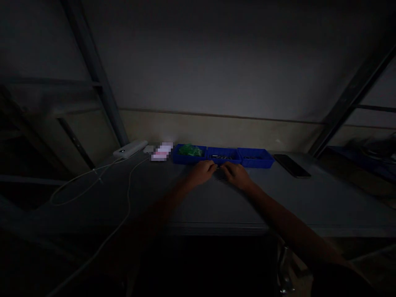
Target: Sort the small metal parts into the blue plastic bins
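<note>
Just before the middle blue bin [224, 156], my left hand [203, 170] and right hand [236, 174] pinch something small and thin between them.

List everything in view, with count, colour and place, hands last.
table: 1, grey, in front of the person
left bin: 1, blue, back of the table
green plastic: count unclear, green, in the left bin
middle bin: 1, blue, beside it
right bin: 1, blue, row's right end
small parts: uncountable, metallic, in the middle bin
lit screen: 1, white-pink, left of the bins
power bank, apparently: 1, white, farther left
cables: at least two runs, white, left side
phone: 1, black, right of the bins
wall: 1, grey over cream, behind
Shadowed edges: too dark to tell
hands: 2, bare, before the middle bin
</note>
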The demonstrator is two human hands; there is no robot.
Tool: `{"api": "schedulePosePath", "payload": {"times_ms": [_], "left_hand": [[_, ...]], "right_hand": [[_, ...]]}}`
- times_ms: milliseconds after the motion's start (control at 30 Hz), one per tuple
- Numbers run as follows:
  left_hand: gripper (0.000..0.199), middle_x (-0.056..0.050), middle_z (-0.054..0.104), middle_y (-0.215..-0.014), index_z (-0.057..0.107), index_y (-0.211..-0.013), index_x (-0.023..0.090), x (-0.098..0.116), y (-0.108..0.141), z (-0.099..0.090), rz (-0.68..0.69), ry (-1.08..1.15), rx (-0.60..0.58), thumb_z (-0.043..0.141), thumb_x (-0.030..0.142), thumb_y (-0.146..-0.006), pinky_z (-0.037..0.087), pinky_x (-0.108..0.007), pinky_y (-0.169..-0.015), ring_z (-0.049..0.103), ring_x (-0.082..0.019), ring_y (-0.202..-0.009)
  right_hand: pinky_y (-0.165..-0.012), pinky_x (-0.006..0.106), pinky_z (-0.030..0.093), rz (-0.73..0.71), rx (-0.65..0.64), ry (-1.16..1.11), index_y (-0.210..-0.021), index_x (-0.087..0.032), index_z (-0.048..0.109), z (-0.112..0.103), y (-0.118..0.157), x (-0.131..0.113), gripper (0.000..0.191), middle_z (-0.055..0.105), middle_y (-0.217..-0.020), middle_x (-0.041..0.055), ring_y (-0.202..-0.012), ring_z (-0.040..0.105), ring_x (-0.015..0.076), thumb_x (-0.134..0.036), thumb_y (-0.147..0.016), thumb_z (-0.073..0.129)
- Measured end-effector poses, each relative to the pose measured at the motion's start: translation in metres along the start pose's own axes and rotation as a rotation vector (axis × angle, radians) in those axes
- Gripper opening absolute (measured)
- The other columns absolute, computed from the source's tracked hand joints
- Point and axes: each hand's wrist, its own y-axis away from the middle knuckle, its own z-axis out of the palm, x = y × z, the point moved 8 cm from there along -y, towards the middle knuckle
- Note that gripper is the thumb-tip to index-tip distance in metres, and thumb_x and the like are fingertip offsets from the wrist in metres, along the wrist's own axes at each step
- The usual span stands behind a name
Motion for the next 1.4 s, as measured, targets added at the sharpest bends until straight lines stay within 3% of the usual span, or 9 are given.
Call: {"api": "schedulePosePath", "payload": {"times_ms": [167,400,567,867,1033,1167,1300,1400], "left_hand": [[0.019,-0.002,0.064,-0.077,0.060,-0.084,0.016,0.011,0.002,-0.002,0.094,0.111,0.018,0.044,0.025,-0.088,0.041,-0.022,-0.066,0.057,-0.013,-0.072],[0.026,-0.003,0.065,-0.077,0.058,-0.077,0.015,0.006,0.002,-0.001,0.058,0.125,0.005,0.038,0.025,-0.091,0.041,-0.022,-0.067,0.060,-0.013,-0.073],[0.019,-0.002,0.065,-0.079,0.059,-0.092,0.016,0.006,0.002,-0.005,0.061,0.129,0.070,0.044,0.028,-0.089,0.042,-0.022,-0.067,0.059,-0.013,-0.071],[0.026,-0.003,0.067,-0.077,0.062,-0.082,0.015,0.006,0.001,-0.001,0.044,0.143,0.018,0.041,0.029,-0.090,0.041,-0.023,-0.066,0.060,-0.013,-0.070],[0.017,0.000,0.064,-0.068,0.063,-0.087,0.017,0.008,0.005,0.017,0.030,0.068,-0.145,0.051,0.027,-0.083,0.039,-0.022,-0.057,0.056,-0.012,-0.060],[0.014,-0.001,0.064,-0.075,0.064,-0.090,0.020,0.020,0.010,0.027,0.118,-0.066,-0.242,0.054,0.026,-0.082,0.040,-0.023,-0.062,0.057,-0.014,-0.069],[0.012,-0.004,0.065,-0.087,0.063,-0.087,0.021,0.025,0.014,0.029,0.133,-0.136,-0.223,0.053,0.024,-0.082,0.042,-0.027,-0.071,0.058,-0.018,-0.079],[0.012,-0.006,0.064,-0.087,0.061,-0.081,0.019,0.023,0.015,0.033,0.096,-0.146,-0.235,0.050,0.024,-0.084,0.043,-0.029,-0.074,0.058,-0.019,-0.082]], "right_hand": [[-0.058,0.025,0.034,0.037,0.040,0.006,-0.073,-0.019,0.056,-0.005,-0.001,0.007,0.032,0.061,-0.065,0.0035,-0.058,0.054,0.0144,-0.034,-0.093,0.036],[-0.060,0.024,0.036,-0.003,0.044,-0.129,-0.083,-0.019,0.058,-0.009,0.000,-0.002,0.026,0.062,-0.070,0.0023,-0.062,0.056,0.0138,-0.036,-0.091,0.040],[-0.059,0.024,0.034,-0.004,0.051,-0.091,-0.071,-0.019,0.055,-0.011,-0.001,-0.002,0.035,0.059,-0.065,0.0021,-0.059,0.052,0.0138,-0.037,-0.093,0.035],[-0.057,0.024,0.033,0.024,0.084,-0.107,-0.072,-0.019,0.056,-0.017,-0.001,0.000,0.031,0.059,-0.065,0.0013,-0.056,0.051,0.0129,-0.036,-0.090,0.037],[-0.054,0.025,0.031,0.310,0.287,0.024,-0.068,-0.019,0.057,-0.038,0.002,0.049,0.037,0.058,-0.060,0.0020,-0.054,0.050,0.0136,-0.041,-0.089,0.037],[-0.056,0.026,0.032,0.622,0.434,0.167,-0.080,-0.017,0.063,-0.062,0.017,0.097,0.034,0.064,-0.069,0.0070,-0.062,0.055,0.0175,-0.041,-0.087,0.040],[-0.059,0.029,0.035,0.784,0.396,0.229,-0.091,-0.016,0.064,-0.065,0.028,0.121,0.033,0.066,-0.077,0.0124,-0.068,0.059,0.0222,-0.042,-0.085,0.045],[-0.059,0.030,0.036,0.757,0.361,0.218,-0.096,-0.017,0.063,-0.060,0.026,0.115,0.034,0.066,-0.076,0.0117,-0.067,0.059,0.0225,-0.044,-0.084,0.046]]}}
